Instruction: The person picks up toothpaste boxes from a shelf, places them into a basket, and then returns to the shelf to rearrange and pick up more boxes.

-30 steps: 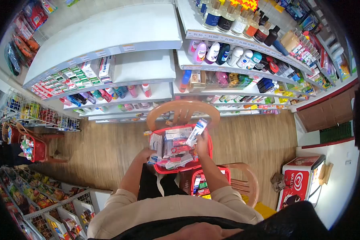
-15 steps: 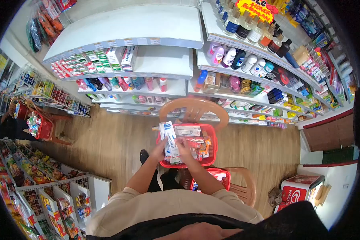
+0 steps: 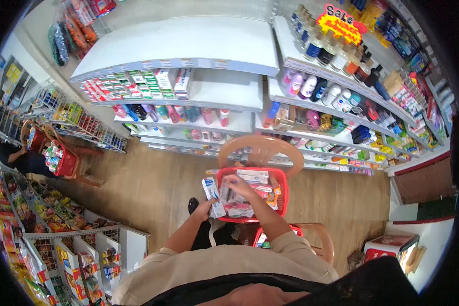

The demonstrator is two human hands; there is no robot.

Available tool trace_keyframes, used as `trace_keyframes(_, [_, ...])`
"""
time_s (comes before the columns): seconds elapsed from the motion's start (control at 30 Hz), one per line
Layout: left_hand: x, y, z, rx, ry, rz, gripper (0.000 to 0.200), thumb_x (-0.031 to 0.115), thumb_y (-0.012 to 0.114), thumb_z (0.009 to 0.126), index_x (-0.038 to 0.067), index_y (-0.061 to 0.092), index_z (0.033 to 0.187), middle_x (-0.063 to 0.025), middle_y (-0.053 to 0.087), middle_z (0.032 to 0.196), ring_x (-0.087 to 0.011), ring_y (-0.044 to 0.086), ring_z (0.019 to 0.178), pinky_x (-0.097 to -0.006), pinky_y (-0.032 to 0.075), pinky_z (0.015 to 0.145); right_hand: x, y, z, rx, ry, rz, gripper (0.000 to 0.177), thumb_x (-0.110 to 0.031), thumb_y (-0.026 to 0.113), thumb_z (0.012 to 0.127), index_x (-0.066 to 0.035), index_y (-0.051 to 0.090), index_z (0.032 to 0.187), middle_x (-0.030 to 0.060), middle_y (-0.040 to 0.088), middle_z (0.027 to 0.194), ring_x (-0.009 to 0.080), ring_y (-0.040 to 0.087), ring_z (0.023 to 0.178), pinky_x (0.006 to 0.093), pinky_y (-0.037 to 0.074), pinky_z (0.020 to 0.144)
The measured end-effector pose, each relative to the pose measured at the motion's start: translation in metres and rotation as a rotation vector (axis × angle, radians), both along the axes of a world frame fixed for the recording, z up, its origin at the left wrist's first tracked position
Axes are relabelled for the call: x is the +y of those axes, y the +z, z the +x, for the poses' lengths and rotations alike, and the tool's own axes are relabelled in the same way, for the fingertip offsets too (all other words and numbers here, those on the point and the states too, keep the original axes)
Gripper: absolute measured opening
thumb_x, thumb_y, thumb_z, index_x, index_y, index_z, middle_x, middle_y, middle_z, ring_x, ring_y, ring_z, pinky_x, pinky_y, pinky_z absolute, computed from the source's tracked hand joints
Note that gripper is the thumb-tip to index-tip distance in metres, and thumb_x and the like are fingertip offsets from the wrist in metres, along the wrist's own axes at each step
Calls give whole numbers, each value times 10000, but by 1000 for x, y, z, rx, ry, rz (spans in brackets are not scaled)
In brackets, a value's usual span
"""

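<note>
My left hand [image 3: 204, 208] holds a white and blue toothpaste box [image 3: 213, 197] at the left edge of a red basket [image 3: 284, 196]. Over the basket's upper left part is my right hand [image 3: 238, 185], its fingers bent downward; anything between its fingertips is too small to make out. Several boxes and packets lie in the basket, among them a long white box [image 3: 252, 176] near the back. The basket rests on a brown plastic chair [image 3: 260, 144].
Ahead stands a white shelf [image 3: 178, 43] with stacked small boxes [image 3: 132, 84] and bottles. A second red basket [image 3: 293, 231] is near my right forearm. At the far left, a person [image 3: 23, 158] is beside another basket [image 3: 68, 162]. A snack rack [image 3: 132, 245] stands lower left.
My right hand has let go of the toothpaste box and moved over the basket. The box, now in my left hand alone, is lower and further left relative to the basket. The view has shifted.
</note>
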State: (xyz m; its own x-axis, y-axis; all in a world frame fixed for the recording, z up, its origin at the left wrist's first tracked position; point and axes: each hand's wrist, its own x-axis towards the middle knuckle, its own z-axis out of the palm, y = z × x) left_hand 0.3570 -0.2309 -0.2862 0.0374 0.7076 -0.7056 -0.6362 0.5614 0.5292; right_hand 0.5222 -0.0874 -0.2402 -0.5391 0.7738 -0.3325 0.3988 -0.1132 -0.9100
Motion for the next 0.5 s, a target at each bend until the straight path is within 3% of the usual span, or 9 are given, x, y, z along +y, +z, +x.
trace_keyframes(0.03, [1,5,-6,9,15,4,440,122,634,806,26,479,1206,-98,614,1044,-258,620,951,-433,527,800,-1,29,-10,34,175,-361,497,-243,689,819,-114,507,1264,61,572,1152,207,559,1035,330,462,885])
trace_keyframes(0.07, [0,15,-11,3,59,24,458,118,644,800,24,470,1213,-106,608,1054,-255,617,955,-427,528,799,-3,45,-22,35,293,-486,685,-238,734,782,-121,394,1365,98,486,1281,248,515,1121,371,435,941])
trace_keyframes(0.1, [0,26,-15,-6,103,45,477,114,655,793,23,462,1220,-114,603,1063,-253,615,960,-420,529,799,-11,48,-34,35,306,-482,685,-238,734,782,-121,394,1365,98,486,1281,248,515,1121,371,435,941])
trace_keyframes(0.17, [8,53,-22,33,173,121,449,105,665,797,14,476,1194,-118,606,1059,-245,616,955,-413,532,790,-38,50,-55,319,444,43,786,-185,754,748,-99,333,1407,140,422,1345,248,461,1200,360,391,994])
trace_keyframes(0.2, [15,78,-27,90,246,123,467,94,666,797,17,457,1207,-119,601,1070,-248,616,956,-410,530,794,-44,67,-66,316,458,49,786,-185,754,748,-99,333,1407,140,422,1345,248,461,1200,360,391,994])
trace_keyframes(0.23, [22,93,-34,146,317,124,485,83,666,797,19,437,1220,-120,596,1081,-251,615,957,-407,529,799,-53,94,-75,277,365,180,801,-139,747,735,-77,321,1411,147,412,1356,243,436,1226,353,365,1016])
trace_keyframes(0.27, [26,93,-51,137,197,232,529,100,654,829,38,373,1273,-120,554,1147,-239,591,1004,-392,509,847,-57,114,-85,238,268,312,817,-93,740,721,-56,310,1415,153,401,1367,238,411,1253,346,340,1037])
trace_keyframes(0.43, [67,159,-103,162,356,513,476,177,567,925,83,309,1313,-111,488,1205,-209,533,1082,-364,471,911,-41,148,-135,434,-173,283,731,93,574,764,-47,287,1421,159,450,1345,228,469,1207,333,364,1011])
trace_keyframes(0.5, [85,194,-137,3,158,477,464,190,556,929,92,310,1311,-102,509,1164,-218,553,1049,-376,509,858,-24,171,-149,732,-314,-138,750,129,527,782,-93,249,1442,150,468,1326,227,520,1153,334,436,950])
